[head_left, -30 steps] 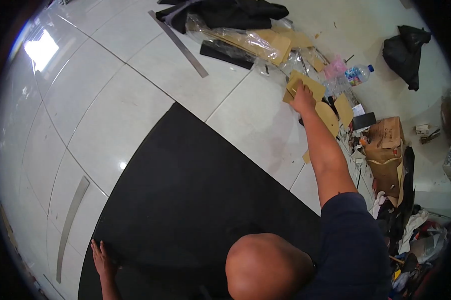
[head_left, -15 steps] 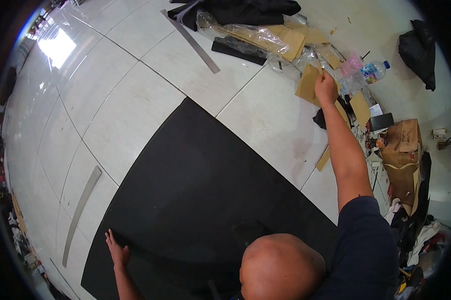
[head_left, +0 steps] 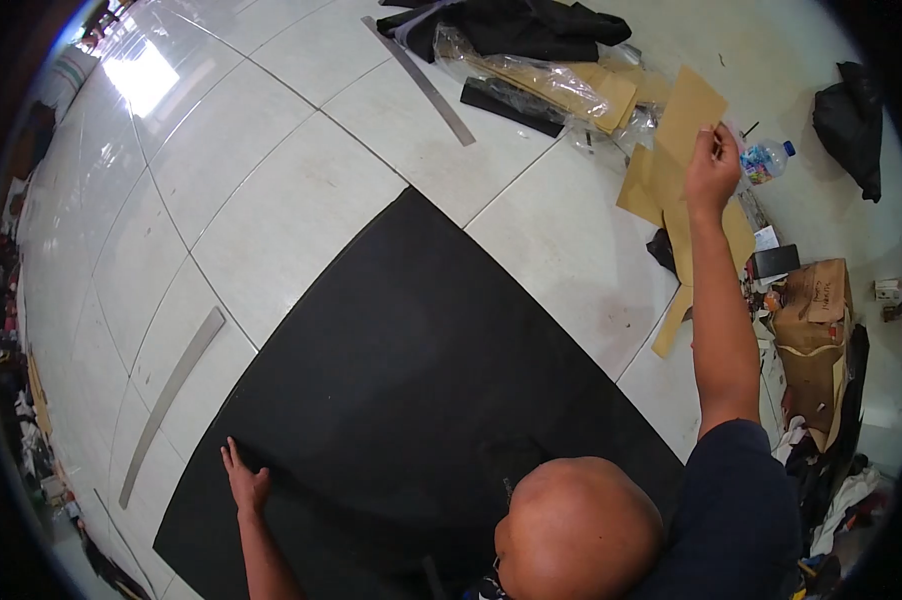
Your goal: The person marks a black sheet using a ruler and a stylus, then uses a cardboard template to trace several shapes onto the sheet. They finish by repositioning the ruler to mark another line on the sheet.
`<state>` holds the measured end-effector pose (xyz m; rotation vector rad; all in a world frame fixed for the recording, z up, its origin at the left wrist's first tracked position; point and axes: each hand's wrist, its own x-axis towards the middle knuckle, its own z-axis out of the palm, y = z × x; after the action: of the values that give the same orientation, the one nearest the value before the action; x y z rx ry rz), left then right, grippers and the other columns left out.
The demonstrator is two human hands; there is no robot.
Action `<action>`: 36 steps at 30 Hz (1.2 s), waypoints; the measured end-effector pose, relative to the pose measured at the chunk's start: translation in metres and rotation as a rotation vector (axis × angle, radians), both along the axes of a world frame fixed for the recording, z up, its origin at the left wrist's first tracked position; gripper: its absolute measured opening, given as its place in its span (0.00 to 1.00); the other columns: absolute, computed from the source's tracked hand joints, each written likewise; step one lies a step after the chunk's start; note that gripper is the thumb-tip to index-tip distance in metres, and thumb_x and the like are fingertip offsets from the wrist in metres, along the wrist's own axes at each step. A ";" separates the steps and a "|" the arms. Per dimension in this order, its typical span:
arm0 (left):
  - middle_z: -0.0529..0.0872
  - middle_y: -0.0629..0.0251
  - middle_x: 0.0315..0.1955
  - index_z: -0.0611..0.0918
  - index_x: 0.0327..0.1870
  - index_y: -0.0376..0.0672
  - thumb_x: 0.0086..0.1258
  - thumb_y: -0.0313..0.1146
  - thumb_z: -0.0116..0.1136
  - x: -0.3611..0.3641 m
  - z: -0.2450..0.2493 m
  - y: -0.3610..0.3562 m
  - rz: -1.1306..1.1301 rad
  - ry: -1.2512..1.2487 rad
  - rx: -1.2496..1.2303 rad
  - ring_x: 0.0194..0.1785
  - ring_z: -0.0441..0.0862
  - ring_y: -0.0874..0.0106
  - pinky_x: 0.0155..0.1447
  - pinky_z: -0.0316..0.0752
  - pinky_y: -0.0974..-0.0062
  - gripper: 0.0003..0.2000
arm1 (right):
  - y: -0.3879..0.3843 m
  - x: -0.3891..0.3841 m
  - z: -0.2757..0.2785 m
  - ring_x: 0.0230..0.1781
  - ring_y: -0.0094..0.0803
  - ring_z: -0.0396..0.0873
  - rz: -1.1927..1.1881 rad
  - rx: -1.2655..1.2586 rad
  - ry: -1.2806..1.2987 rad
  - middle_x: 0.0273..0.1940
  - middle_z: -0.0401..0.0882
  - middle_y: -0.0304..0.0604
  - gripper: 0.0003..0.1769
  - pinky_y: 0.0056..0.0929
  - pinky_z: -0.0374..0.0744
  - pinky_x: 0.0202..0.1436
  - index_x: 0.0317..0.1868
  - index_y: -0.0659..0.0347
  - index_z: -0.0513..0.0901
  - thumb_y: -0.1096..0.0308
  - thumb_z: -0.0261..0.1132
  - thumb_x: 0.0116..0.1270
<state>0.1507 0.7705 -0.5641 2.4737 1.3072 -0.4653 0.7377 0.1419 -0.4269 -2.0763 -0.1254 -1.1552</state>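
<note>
Head view, right hand (head_left: pixel 712 172) pinching brown card (head_left: pixel 687 125), left hand (head_left: pixel 248 486) spread on black sheet (head_left: pixel 421 340), its near end cut off

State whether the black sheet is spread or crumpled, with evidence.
Spread, where visible: the black sheet lies flat, its edges meeting in a crisp corner on the tiles.

The left fingers (head_left: pixel 232 455) rest on a matt, smooth sheet (head_left: pixel 411 350) near a dull, metal-looking strip (head_left: pixel 169 410) and glossy tiles (head_left: pixel 286 215); the right fingers (head_left: pixel 723 142) hold matt card (head_left: pixel 687 112) near a clear plastic bottle (head_left: pixel 763 162)
</note>
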 end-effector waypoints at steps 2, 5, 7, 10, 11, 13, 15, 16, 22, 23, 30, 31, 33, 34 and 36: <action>0.50 0.48 0.82 0.52 0.83 0.54 0.54 0.21 0.63 0.000 0.000 -0.001 0.010 0.001 -0.001 0.76 0.65 0.46 0.71 0.73 0.56 0.52 | 0.023 -0.029 0.023 0.33 0.28 0.81 0.151 0.092 -0.008 0.37 0.85 0.40 0.14 0.27 0.76 0.36 0.44 0.65 0.84 0.61 0.63 0.76; 0.50 0.48 0.81 0.52 0.83 0.54 0.54 0.23 0.64 0.013 0.013 -0.010 0.057 0.022 -0.021 0.77 0.64 0.46 0.72 0.72 0.57 0.52 | 0.070 -0.084 0.060 0.26 0.18 0.74 0.322 0.425 0.064 0.34 0.81 0.33 0.10 0.20 0.69 0.27 0.43 0.61 0.83 0.62 0.63 0.77; 0.50 0.47 0.81 0.52 0.83 0.53 0.53 0.25 0.64 0.023 0.023 -0.018 0.088 0.062 -0.037 0.78 0.63 0.46 0.73 0.70 0.56 0.52 | 0.097 -0.110 0.065 0.23 0.14 0.70 0.390 0.673 0.168 0.32 0.78 0.30 0.08 0.18 0.64 0.21 0.42 0.57 0.82 0.62 0.64 0.76; 0.50 0.45 0.81 0.53 0.83 0.51 0.53 0.27 0.63 0.003 -0.005 0.000 -0.016 -0.023 0.043 0.79 0.60 0.46 0.74 0.69 0.55 0.51 | 0.111 -0.138 0.045 0.20 0.13 0.66 0.579 0.959 0.454 0.29 0.75 0.28 0.05 0.18 0.61 0.17 0.41 0.50 0.80 0.61 0.63 0.76; 0.51 0.45 0.81 0.53 0.83 0.50 0.54 0.27 0.61 0.003 -0.004 0.000 -0.002 -0.030 0.019 0.80 0.58 0.45 0.75 0.67 0.55 0.50 | 0.133 -0.149 0.031 0.18 0.13 0.64 0.474 1.005 0.600 0.26 0.72 0.27 0.04 0.18 0.60 0.17 0.41 0.48 0.80 0.61 0.62 0.76; 0.50 0.44 0.81 0.54 0.83 0.50 0.59 0.32 0.62 -0.010 -0.022 0.013 -0.021 -0.061 -0.010 0.81 0.55 0.46 0.77 0.63 0.55 0.47 | 0.159 -0.176 -0.025 0.30 0.19 0.76 0.642 0.920 0.854 0.33 0.79 0.32 0.06 0.22 0.75 0.34 0.45 0.56 0.80 0.65 0.60 0.79; 0.50 0.43 0.81 0.55 0.83 0.50 0.62 0.35 0.64 -0.012 -0.023 0.019 -0.005 -0.077 -0.060 0.81 0.54 0.46 0.79 0.61 0.54 0.46 | 0.197 -0.205 -0.100 0.39 0.19 0.79 0.915 0.820 0.878 0.39 0.83 0.37 0.13 0.25 0.78 0.46 0.52 0.64 0.79 0.62 0.62 0.79; 0.50 0.43 0.81 0.56 0.83 0.49 0.63 0.37 0.64 -0.021 -0.032 0.029 -0.013 -0.106 -0.079 0.81 0.54 0.45 0.79 0.60 0.54 0.45 | 0.202 -0.219 -0.123 0.39 0.25 0.82 0.817 0.536 0.783 0.38 0.85 0.40 0.18 0.28 0.79 0.45 0.55 0.65 0.79 0.58 0.65 0.77; 0.59 0.42 0.77 0.65 0.78 0.41 0.72 0.44 0.64 -0.007 -0.030 0.005 0.084 -0.226 0.056 0.79 0.59 0.46 0.77 0.61 0.55 0.36 | 0.060 -0.225 -0.158 0.40 0.39 0.84 0.055 0.000 0.913 0.40 0.84 0.44 0.24 0.38 0.81 0.45 0.54 0.59 0.80 0.52 0.72 0.67; 0.62 0.41 0.76 0.67 0.76 0.39 0.73 0.44 0.63 -0.001 -0.030 -0.009 0.108 -0.218 0.152 0.78 0.62 0.46 0.76 0.63 0.55 0.34 | 0.019 -0.222 -0.166 0.47 0.40 0.82 -0.081 -0.026 0.875 0.47 0.82 0.45 0.24 0.39 0.80 0.50 0.54 0.57 0.79 0.51 0.73 0.66; 0.79 0.47 0.56 0.76 0.65 0.34 0.69 0.40 0.68 0.124 0.017 -0.186 -0.228 -0.688 -0.139 0.60 0.77 0.48 0.66 0.72 0.56 0.27 | -0.105 -0.239 -0.138 0.57 0.51 0.80 -0.655 -0.269 1.106 0.55 0.79 0.56 0.36 0.48 0.78 0.60 0.55 0.64 0.76 0.44 0.77 0.58; 0.79 0.47 0.55 0.76 0.65 0.35 0.67 0.42 0.70 0.137 0.019 -0.204 -0.301 -0.652 -0.126 0.60 0.77 0.49 0.64 0.73 0.56 0.29 | -0.116 -0.242 -0.149 0.57 0.52 0.80 -0.638 -0.273 1.119 0.54 0.80 0.57 0.37 0.49 0.77 0.60 0.54 0.65 0.76 0.44 0.77 0.58; 0.79 0.49 0.54 0.76 0.66 0.37 0.62 0.46 0.73 0.159 0.020 -0.237 -0.357 -0.541 -0.100 0.59 0.77 0.50 0.61 0.74 0.56 0.34 | -0.137 -0.241 -0.173 0.52 0.53 0.83 -0.615 -0.162 1.103 0.49 0.82 0.55 0.36 0.48 0.79 0.58 0.54 0.66 0.76 0.45 0.77 0.58; 0.78 0.51 0.53 0.76 0.66 0.39 0.60 0.48 0.75 0.169 0.024 -0.251 -0.338 -0.465 -0.086 0.58 0.77 0.51 0.60 0.74 0.55 0.36 | -0.133 -0.242 -0.180 0.47 0.50 0.83 -0.582 -0.066 1.083 0.45 0.82 0.53 0.35 0.47 0.80 0.54 0.53 0.66 0.76 0.46 0.77 0.59; 0.77 0.52 0.55 0.75 0.66 0.40 0.58 0.48 0.77 0.182 0.035 -0.266 -0.307 -0.298 -0.070 0.59 0.77 0.51 0.62 0.74 0.56 0.37 | -0.120 -0.248 -0.185 0.36 0.42 0.85 -0.512 0.169 1.014 0.38 0.83 0.48 0.32 0.42 0.83 0.40 0.51 0.65 0.77 0.49 0.77 0.59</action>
<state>0.3326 0.5049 -0.5289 2.5708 0.7889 -0.1935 0.4899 0.0214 -0.6119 -2.3414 0.9857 -0.2236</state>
